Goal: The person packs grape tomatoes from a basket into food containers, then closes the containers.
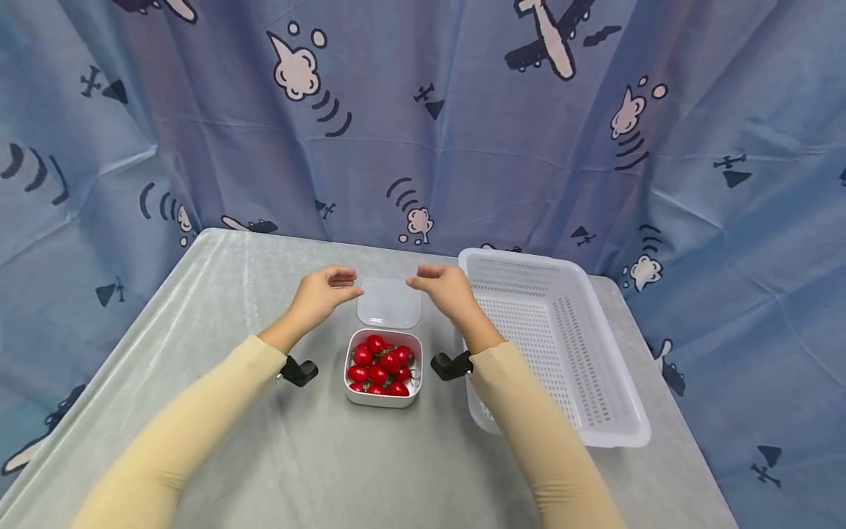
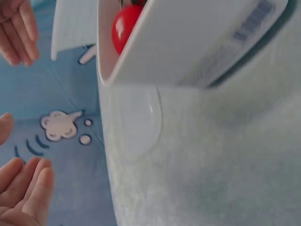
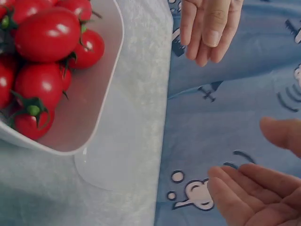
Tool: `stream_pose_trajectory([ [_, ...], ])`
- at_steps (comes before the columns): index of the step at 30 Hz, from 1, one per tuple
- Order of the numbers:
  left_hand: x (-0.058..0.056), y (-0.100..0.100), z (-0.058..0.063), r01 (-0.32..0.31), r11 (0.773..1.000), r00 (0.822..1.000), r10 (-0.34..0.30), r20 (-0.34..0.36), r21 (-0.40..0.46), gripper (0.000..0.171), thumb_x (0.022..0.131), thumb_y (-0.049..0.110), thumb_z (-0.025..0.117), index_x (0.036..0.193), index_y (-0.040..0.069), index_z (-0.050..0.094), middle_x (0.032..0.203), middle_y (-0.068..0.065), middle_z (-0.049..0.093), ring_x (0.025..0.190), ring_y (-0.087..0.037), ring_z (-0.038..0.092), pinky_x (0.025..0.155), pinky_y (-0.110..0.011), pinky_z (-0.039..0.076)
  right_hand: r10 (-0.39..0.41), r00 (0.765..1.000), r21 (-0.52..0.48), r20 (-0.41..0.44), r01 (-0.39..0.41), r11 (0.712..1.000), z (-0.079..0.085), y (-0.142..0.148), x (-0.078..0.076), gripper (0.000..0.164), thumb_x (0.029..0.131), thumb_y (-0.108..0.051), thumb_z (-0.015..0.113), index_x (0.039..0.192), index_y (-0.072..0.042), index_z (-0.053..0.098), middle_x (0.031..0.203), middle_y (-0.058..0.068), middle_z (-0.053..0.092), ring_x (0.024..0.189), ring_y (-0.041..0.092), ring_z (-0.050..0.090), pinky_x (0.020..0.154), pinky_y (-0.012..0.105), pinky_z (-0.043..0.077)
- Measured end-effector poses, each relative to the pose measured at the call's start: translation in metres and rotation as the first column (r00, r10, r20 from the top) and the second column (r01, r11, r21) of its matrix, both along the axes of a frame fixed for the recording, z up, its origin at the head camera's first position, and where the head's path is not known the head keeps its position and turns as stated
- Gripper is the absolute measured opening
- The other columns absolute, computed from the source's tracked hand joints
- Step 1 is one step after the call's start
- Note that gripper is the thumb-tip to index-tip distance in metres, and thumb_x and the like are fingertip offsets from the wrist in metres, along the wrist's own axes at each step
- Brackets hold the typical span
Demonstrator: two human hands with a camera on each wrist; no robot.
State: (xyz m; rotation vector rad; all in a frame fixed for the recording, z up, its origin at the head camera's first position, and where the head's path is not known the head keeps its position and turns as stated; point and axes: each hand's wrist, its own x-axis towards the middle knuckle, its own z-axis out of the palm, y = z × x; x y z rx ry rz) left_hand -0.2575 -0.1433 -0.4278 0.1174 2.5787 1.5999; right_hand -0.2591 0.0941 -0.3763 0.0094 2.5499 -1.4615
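Note:
A white square container (image 1: pixel 378 401) holds several red cherry tomatoes (image 1: pixel 378 373), some with green stems. Just behind it on the table lies a translucent lid (image 1: pixel 388 303). My left hand (image 1: pixel 322 295) hovers by the lid's left side, fingers loosely bent and holding nothing. On the other side, my right hand (image 1: pixel 444 291) is at the lid's right edge, likewise with nothing in its fingers. In the right wrist view the tomatoes (image 3: pixel 47 35) and the lid (image 3: pixel 110 146) show close up, and the right hand (image 3: pixel 263 193) has its fingers extended. A barcode label marks the container's side (image 2: pixel 188 42).
A large white plastic basket (image 1: pixel 617 367) with slotted walls stands on the right of the table, partly behind my right forearm. A grey-white cloth covers the table (image 1: pixel 317 463). Blue curtains (image 1: pixel 396 110) with a plane print hang behind it.

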Motion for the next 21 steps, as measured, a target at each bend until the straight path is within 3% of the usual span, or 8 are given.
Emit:
stream_pose_trajectory([
  [7, -0.025, 0.002, -0.01, -0.008, 0.999, 0.996, 0.004, 0.092, 0.044, 0.05, 0.093, 0.022, 0.071, 0.135, 0.0, 0.057, 0.136, -0.018, 0.062, 0.128, -0.031, 0.058, 0.11, -0.044, 0.046, -0.119, 0.985, -0.052, 0.124, 0.126, 0.991, -0.014, -0.017, -0.024, 0.04, 0.091, -0.01, 0.065, 0.127, 0.007, 0.062, 0.135, 0.022, 0.061, 0.123, 0.036, 0.061, 0.107, 0.041, 0.05],
  [12, -0.039, 0.009, -0.021, -0.015, 0.999, 0.988, 0.007, 0.152, 0.052, 0.05, 0.093, 0.019, 0.07, 0.135, -0.003, 0.056, 0.135, -0.02, 0.062, 0.128, -0.032, 0.057, 0.109, -0.044, 0.046, -0.26, 0.95, -0.011, 0.173, 0.266, 0.964, -0.031, -0.025, -0.035, 0.033, 0.088, -0.002, 0.064, 0.118, 0.011, 0.065, 0.118, 0.023, 0.07, 0.104, 0.029, 0.07, 0.089, 0.031, 0.06],
  [16, -0.044, 0.013, -0.03, -0.028, 0.998, 0.98, 0.015, 0.198, 0.063, 0.05, 0.093, 0.017, 0.068, 0.136, -0.005, 0.055, 0.135, -0.022, 0.062, 0.123, -0.033, 0.06, 0.105, -0.043, 0.05, -0.338, 0.933, 0.139, 0.124, 0.321, 0.937, -0.043, -0.024, -0.043, 0.03, 0.086, -0.005, 0.065, 0.112, 0.009, 0.067, 0.101, 0.02, 0.076, 0.07, 0.018, 0.068, 0.059, 0.019, 0.053],
  [21, -0.047, 0.014, -0.04, -0.041, 0.996, 0.971, 0.021, 0.237, 0.081, 0.049, 0.095, 0.018, 0.066, 0.136, -0.004, 0.055, 0.136, -0.023, 0.06, 0.12, -0.035, 0.06, 0.104, -0.042, 0.051, -0.319, 0.947, 0.387, 0.043, 0.278, 0.879, -0.053, -0.021, -0.052, 0.033, 0.085, -0.013, 0.068, 0.109, 0.008, 0.07, 0.081, 0.011, 0.077, 0.053, 0.01, 0.055, 0.048, 0.016, 0.038],
])
